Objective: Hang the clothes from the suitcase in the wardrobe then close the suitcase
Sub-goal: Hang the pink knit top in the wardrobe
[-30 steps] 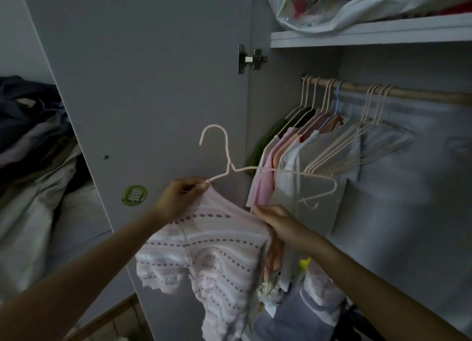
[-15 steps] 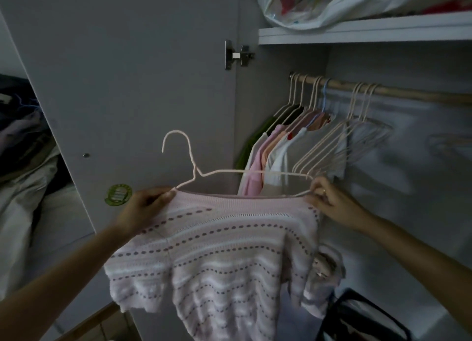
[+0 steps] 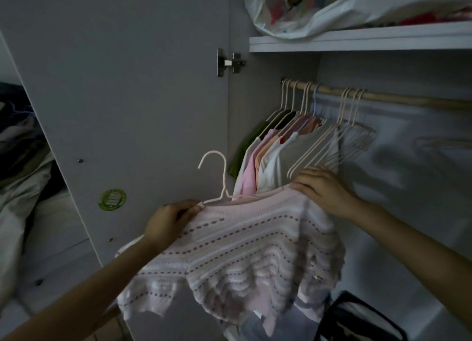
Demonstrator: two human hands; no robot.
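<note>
Head view.

Top (image 3: pixel 245 243): pink striped knit, draped over a hanger (image 3: pixel 217 184). It is held in front of the open wardrobe, near and low, below the level of the rail (image 3: pixel 398 99).

Left hand (image 3: pixel 168 220): its grip is closed on the top's left shoulder, where the hanger wire comes out; fingers are curled round cloth and wire together.

Right hand (image 3: pixel 324 190): it is laid on the top's right shoulder, fingers bent over the edge. Whether cloth is pinched or only pressed cannot be told.

Hanger hook: free, upright, left of the hung clothes (image 3: pixel 268 159), not yet on the rail.

Rail: clothes are bunched at its left end; just right of them, empty hangers (image 3: pixel 339 146); bare rail farther right.

Shelf (image 3: pixel 357 37): above the rail, a plastic bag (image 3: pixel 306 11) is carried on it.

Door (image 3: pixel 127 85): open, at the left, a green sticker (image 3: pixel 112 200) on it.

Suitcase: not identified; a dark item at the near right corner is cut off.

Step in hand, as judged: the top is being settled on its hanger, before hanging.

Next move, as judged: the hanger is to be raised by its neck, the hook carried right and up over the rail, and clear of the empty hangers.
</note>
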